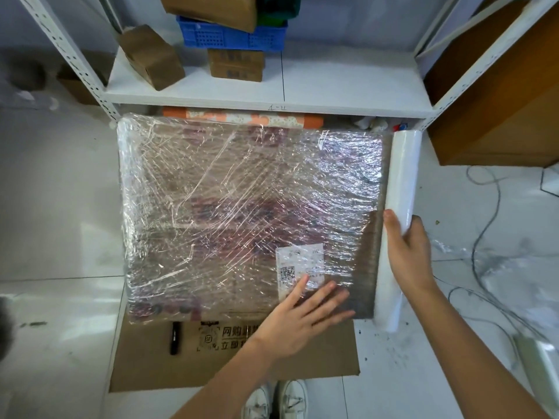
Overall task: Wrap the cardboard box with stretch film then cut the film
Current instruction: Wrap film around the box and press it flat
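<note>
Crinkled clear film already covers nearly the whole top of the cardboard box point(248, 213), a broad flat rectangle lying on a sheet of plain printed cardboard point(236, 358) on the pale tiled floor, its far edge just under the white metal shelf point(272, 98). Many overlapping layers catch the light in ridges and diagonal creases, so the brown board and a white label point(301, 267) show through only dimly. Wrapping looks well advanced, and the step in hand appears to be another pass along the box's right edge. There the stretch film roll point(403, 189), a long smooth white cylinder, stands against the box side, with a hazy sheet running from it onto the near right corner. The right hand point(408, 252) is curled around the roll's lower part, thumb on the box side. The left hand point(299, 319) lies flat, fingers spread, pressing the film down near the label. Next, I judge, the roll must be drawn on under tension while that palm anchors the layer. A small black tool point(174, 338), perhaps a cutter or marker, lies untouched on the cardboard.
</note>
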The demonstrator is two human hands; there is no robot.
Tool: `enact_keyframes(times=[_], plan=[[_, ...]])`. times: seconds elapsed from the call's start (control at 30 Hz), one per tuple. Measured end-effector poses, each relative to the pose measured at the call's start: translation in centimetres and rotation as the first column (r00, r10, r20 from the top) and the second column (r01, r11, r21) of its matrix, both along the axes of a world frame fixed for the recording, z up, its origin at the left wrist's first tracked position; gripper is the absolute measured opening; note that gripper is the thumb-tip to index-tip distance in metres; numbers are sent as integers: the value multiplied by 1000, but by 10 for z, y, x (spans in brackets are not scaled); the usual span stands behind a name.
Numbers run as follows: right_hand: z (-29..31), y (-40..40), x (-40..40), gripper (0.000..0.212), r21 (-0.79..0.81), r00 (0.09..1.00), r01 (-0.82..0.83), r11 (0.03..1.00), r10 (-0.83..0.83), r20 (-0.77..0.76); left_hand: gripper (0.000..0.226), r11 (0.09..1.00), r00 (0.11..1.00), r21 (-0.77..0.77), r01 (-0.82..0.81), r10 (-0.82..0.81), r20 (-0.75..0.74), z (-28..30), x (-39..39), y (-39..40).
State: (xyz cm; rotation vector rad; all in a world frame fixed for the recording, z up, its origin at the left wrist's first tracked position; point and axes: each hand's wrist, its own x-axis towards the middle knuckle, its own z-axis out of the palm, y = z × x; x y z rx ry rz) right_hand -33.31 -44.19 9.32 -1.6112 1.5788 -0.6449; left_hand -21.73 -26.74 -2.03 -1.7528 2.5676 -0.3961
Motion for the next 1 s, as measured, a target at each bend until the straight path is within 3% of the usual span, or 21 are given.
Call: enact_keyframes(times=[0.13,0.2,0.3,0.47,0.57,0.77,0.9,1.0], plan=[[9,-6,-22,17,228,974,-190,955,155,166,86,998,999,57,-28,25,48,1,2,-4],[9,-9,-36,33,265,938,-337,903,300,173,95,995,999,98,-36,32,36,2,1,-2],[10,-8,-48,55,285,903,-419,862,362,233,102,994,999,102,-43,40,32,1,-3,3],[13,-7,-57,45,171,941,-336,926,322,105,99,997,999,59,-48,46,27,2,-5,4],[7,-10,-55,45,172,952,-304,937,290,103,93,997,998,58,-57,55,30,2,-4,2],[-12,-10,-47,33,279,930,-325,904,253,265,59,994,995,105,-11,22,-101,16,-28,4],[-17,-11,-47,26,299,918,-311,902,203,341,57,987,987,42,157,-158,20,27,-29,-32],[-20,-16,-46,31,345,915,-305,887,173,364,59,990,986,3,143,-143,90,25,-25,-57]])
